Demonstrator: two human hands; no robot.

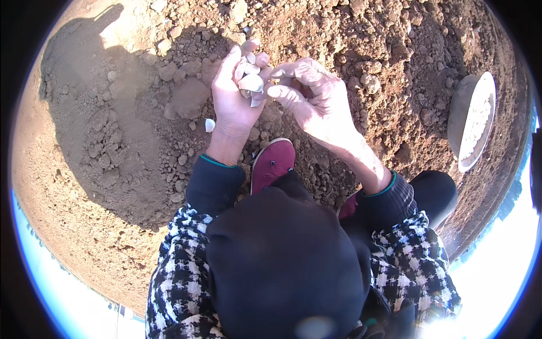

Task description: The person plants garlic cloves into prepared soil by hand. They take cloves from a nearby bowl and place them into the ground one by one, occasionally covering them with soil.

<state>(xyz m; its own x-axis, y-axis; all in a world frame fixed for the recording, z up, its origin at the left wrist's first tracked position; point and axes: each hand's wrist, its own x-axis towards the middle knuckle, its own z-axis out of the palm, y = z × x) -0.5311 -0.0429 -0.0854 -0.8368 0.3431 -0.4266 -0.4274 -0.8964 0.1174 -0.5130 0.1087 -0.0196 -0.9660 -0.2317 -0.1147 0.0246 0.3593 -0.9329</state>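
Note:
Several garlic cloves (251, 83) lie in my left hand (237, 84), which is turned palm up with its fingers curled around them. My right hand (315, 95) is just to the right, its thumb and index finger brought close together by the fingers of my left hand. Whether something small is pinched between those fingertips cannot be made out. A single garlic clove (209, 125) shows beside my left wrist, over the soil.
Loose, clumpy brown soil (190, 99) spreads all around. At the right stands a metal basin (459, 114) holding many pale pieces. My maroon shoe (275, 163) rests on the soil below my hands, and the other shoe (348, 207) is partly hidden.

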